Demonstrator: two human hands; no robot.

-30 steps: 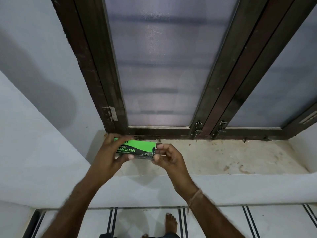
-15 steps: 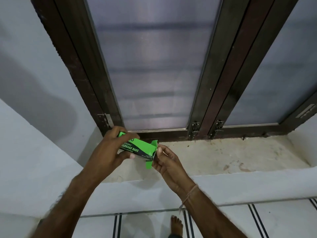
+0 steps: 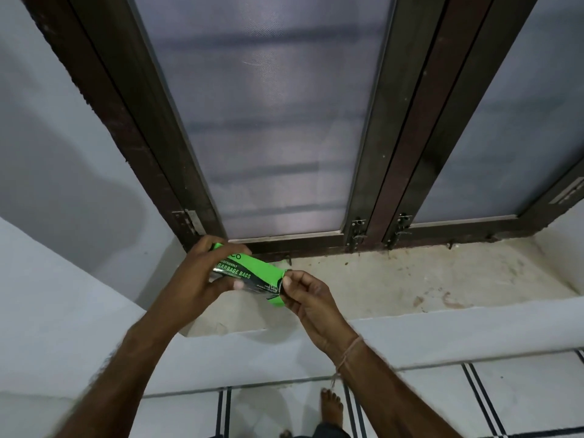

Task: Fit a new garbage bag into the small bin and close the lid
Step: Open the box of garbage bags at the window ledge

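Note:
A green and black box of garbage bags [image 3: 249,273] is held above the left end of a stained window sill [image 3: 410,279]. My left hand [image 3: 202,273] wraps around the box's left half. My right hand [image 3: 303,289] pinches the open flap at the box's right end, where a green flap hangs down. No bin and no loose bag are in view.
A dark-framed window with mesh panels [image 3: 284,121] rises behind the sill, with latches [image 3: 357,232] at its base. White walls stand left and below the sill. A tiled floor with dark stripes and my bare foot [image 3: 330,406] show at the bottom.
The box's right end flap came open between one second ago and now. The box tilted, right end lower, and my right fingers stayed at that end. The view shifted slightly upward.

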